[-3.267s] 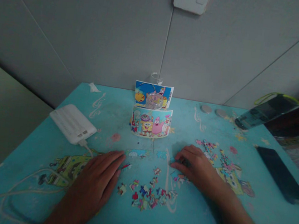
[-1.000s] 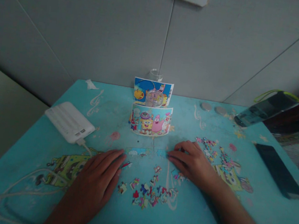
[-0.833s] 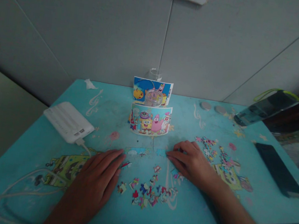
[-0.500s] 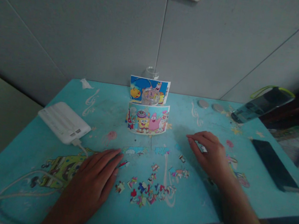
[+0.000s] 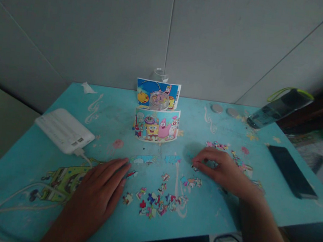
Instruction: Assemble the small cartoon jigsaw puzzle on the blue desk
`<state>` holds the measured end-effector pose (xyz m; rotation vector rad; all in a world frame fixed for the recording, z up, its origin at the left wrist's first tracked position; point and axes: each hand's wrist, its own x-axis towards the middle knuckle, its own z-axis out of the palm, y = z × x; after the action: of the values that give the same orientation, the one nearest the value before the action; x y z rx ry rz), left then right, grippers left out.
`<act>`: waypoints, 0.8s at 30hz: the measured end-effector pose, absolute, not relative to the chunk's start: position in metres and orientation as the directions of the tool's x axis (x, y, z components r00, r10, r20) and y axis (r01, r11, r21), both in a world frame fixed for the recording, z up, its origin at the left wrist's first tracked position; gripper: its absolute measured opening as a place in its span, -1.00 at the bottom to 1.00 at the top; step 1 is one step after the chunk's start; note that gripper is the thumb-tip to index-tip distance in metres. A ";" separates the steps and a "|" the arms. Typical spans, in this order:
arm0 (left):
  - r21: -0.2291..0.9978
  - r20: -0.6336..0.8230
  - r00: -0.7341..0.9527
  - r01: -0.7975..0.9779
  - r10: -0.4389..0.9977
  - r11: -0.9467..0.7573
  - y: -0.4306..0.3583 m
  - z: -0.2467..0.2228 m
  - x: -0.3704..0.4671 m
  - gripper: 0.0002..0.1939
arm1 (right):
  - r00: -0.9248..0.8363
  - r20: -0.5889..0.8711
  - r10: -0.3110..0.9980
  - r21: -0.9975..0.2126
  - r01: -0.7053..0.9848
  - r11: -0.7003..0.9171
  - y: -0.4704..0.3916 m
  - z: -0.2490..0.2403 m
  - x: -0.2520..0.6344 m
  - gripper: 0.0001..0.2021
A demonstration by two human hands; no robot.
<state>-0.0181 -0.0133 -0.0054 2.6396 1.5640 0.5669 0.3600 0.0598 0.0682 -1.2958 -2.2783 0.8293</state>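
Note:
My left hand (image 5: pixel 99 191) lies flat on the blue table, fingers extended beside a small red and white puzzle piece (image 5: pixel 132 174). My right hand (image 5: pixel 220 169) is pinched at the fingertips on a small dark piece at the table surface. Joined light-blue strips (image 5: pixel 145 159) lie between the hands, with another short strip (image 5: pixel 172 159) to their right. A joined cluster (image 5: pixel 192 182) sits below my right fingertips. Loose colourful pieces (image 5: pixel 160 206) are heaped nearer the front. Two cartoon picture cards (image 5: pixel 156 126) stand upright behind, by a clear round container (image 5: pixel 159 100).
A white power bank (image 5: pixel 64 131) with a cable is at the left. At the right are a black phone (image 5: pixel 292 171) and a leaning bottle (image 5: pixel 279 109). Two round lids (image 5: pixel 217 108) lie at the back. More pieces (image 5: pixel 217 145) lie beyond my right hand.
My right hand has moved left and down onto the small piece, uncovering pieces behind it. My left hand stays in place on the table. The view has shifted slightly.

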 end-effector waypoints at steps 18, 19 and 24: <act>0.204 0.309 0.437 0.837 0.845 -0.507 -0.013 -0.004 -0.017 -0.59 | -0.644 -0.023 0.765 -0.607 0.617 0.501 0.052 0.058 0.339 -0.88; 0.203 0.309 0.435 0.839 0.846 -0.506 -0.013 -0.004 -0.017 -0.58 | -0.614 -0.002 0.789 -0.606 0.628 0.487 0.053 0.056 0.338 -0.88; 0.203 0.314 0.424 0.844 0.849 -0.496 -0.014 -0.003 -0.017 -0.59 | -0.475 0.100 0.874 -0.579 0.686 0.440 0.059 0.043 0.333 -0.93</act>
<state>-0.0169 -0.0139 -0.0035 2.6390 1.5691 0.5949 0.3329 0.0595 0.0434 -1.3235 -2.3105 0.6660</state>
